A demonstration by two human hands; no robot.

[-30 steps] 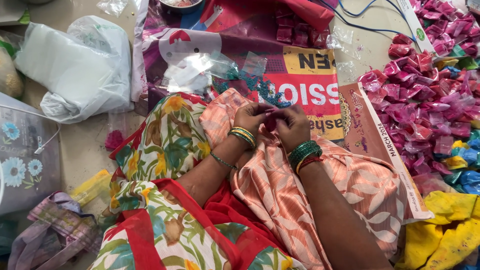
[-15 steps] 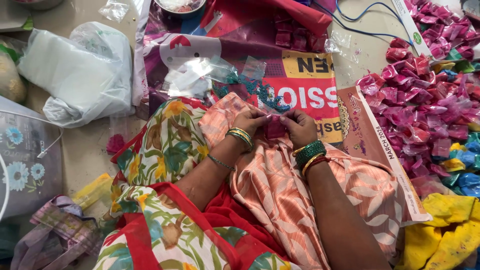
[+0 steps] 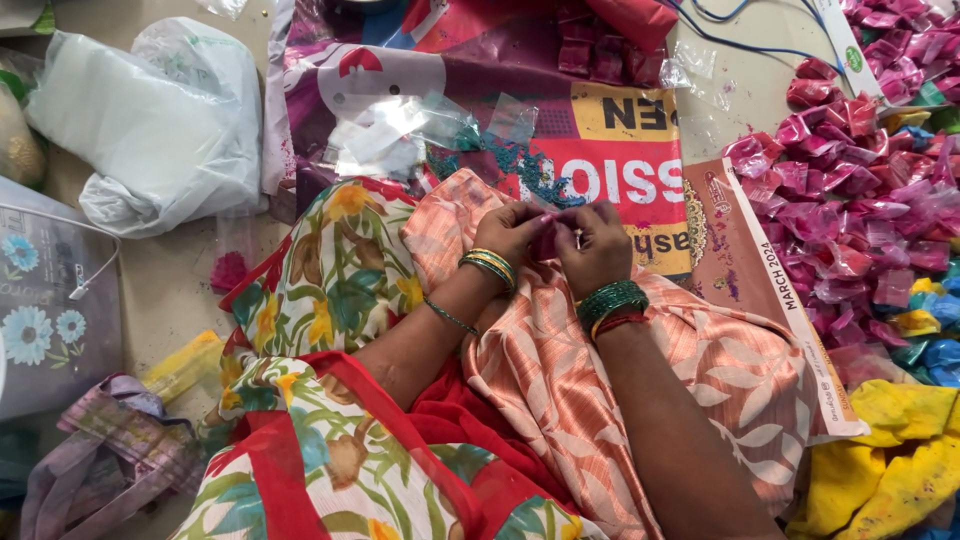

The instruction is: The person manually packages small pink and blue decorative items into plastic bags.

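- Currently left hand [image 3: 515,228] and right hand [image 3: 598,250] are pinching one small pink packet [image 3: 548,238] together, fingertips touching.
- Pink packet pile [image 3: 860,210] is lying right of them.

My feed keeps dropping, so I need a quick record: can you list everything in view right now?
small pink packet: one, pinched between both hands, over the lap.
pink packets: a large heap, magenta, right side of the floor.
blue and yellow packets: a few, right edge.
printed sheet: one, red and purple, under the work.
clear plastic bags: several, on the sheet.
white plastic bag: one, upper left.
flowered bag: one, grey, left edge.
yellow cloth: one, lower right.
left hand: gold bangles, on the packet.
right hand: green bangles, on the packet.
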